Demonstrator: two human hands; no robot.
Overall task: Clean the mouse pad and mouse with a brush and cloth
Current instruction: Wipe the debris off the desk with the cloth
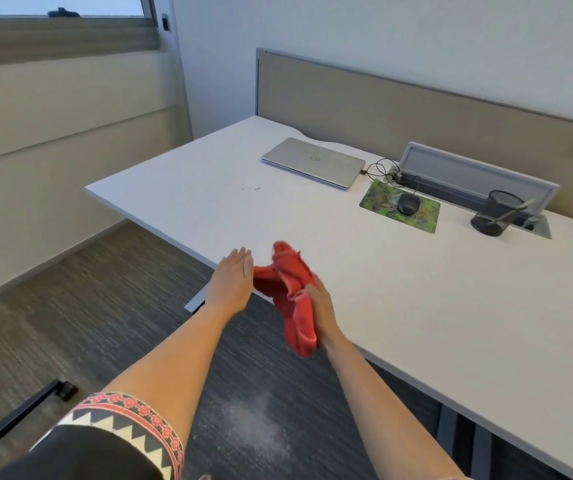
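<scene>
Patterned sleeve point(129, 424), red flowers over black-and-white zigzags, crosses the bottom left corner. From there 2 bare forearms reach forward over the grey carpet point(70, 323) to the near edge of the white desk point(416, 306).

The right hand point(321, 306) grasps a red cloth point(292, 292). Its thumb presses into the folds, and its fingers are hidden behind the fabric. The cloth is bunched: 1 end rises above the hand over the desk edge, and the other hangs down along the wrist. The left hand point(233, 278) is released and flat, fingers straight and together, holding nothing. Its inner edge meets the cloth's left side in the view, but whether they touch cannot be told.

The green mouse pad point(399, 211) lies well apart from both hands, farther back and to the right on the desk. The dark mouse point(408, 203) sits on it, nearer its back edge. A cable point(382, 169) loops behind the pad toward a grey tray point(475, 168) at the back of the desk. A closed silver laptop point(312, 161) lies left of the pad, and a black mesh cup point(496, 213) stands to its right.

The cloth's upper end is blurred. Something thin and pale leans out of the cup, too small to identify. A black chair leg point(18, 414) with a caster is cut off at the left edge. The pad's print is too fine to read.
</scene>
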